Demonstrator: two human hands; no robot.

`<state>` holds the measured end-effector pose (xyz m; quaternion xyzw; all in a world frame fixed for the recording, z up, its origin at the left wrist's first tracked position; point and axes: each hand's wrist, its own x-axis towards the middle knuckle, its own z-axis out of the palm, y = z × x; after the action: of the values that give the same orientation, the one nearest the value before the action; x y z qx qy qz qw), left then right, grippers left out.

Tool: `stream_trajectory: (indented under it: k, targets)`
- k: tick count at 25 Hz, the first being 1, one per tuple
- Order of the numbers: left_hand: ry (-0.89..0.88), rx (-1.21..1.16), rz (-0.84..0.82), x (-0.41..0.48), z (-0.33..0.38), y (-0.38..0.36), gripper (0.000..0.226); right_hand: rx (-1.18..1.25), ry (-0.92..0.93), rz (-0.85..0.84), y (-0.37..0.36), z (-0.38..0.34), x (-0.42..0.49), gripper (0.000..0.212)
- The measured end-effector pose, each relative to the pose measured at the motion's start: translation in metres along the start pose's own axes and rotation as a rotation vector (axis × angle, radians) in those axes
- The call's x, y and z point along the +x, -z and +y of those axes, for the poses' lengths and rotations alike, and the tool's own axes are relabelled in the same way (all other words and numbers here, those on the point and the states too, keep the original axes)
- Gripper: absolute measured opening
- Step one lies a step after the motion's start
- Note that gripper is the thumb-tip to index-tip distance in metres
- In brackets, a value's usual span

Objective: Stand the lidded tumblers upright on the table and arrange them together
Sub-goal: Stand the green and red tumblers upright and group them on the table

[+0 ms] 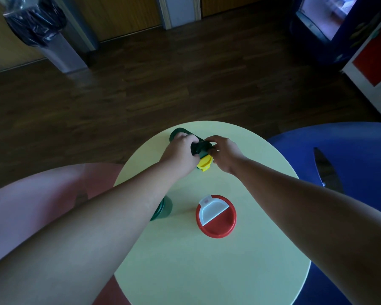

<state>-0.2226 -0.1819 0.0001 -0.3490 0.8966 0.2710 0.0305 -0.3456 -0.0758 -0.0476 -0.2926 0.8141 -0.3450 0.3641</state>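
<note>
A dark green tumbler with a yellow lid lies on its side at the far part of the round pale yellow table. My left hand is wrapped over its body. My right hand pinches it at the lid end. A tumbler with a red lid and a white flip tab stands upright in the middle of the table. Another green tumbler stands to its left, mostly hidden under my left forearm.
A pink seat is close on the left of the table and a blue seat on the right. Across the dark wood floor stand a lined bin at the back left and a blue cooler at the back right.
</note>
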Motion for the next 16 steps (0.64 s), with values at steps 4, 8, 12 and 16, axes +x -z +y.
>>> stream_trajectory:
  k: [4,8,12,16]
  targets:
    - [0.112,-0.165,0.099,-0.007,0.003,0.008,0.036,-0.017,0.059,0.007,0.006,-0.018,-0.009,0.033]
    - [0.203,-0.347,0.073,-0.015,0.000,0.023,0.033,-0.099,0.082,0.012,0.015,-0.037,-0.019,0.030]
    - [0.314,-0.585,0.059,-0.016,-0.005,0.032,0.025,-0.158,0.122,0.053,0.023,-0.054,-0.023,0.030]
    - [0.390,-0.661,0.068,-0.015,-0.018,0.035,0.023,-0.250,0.148,0.006,0.023,-0.063,-0.025,0.046]
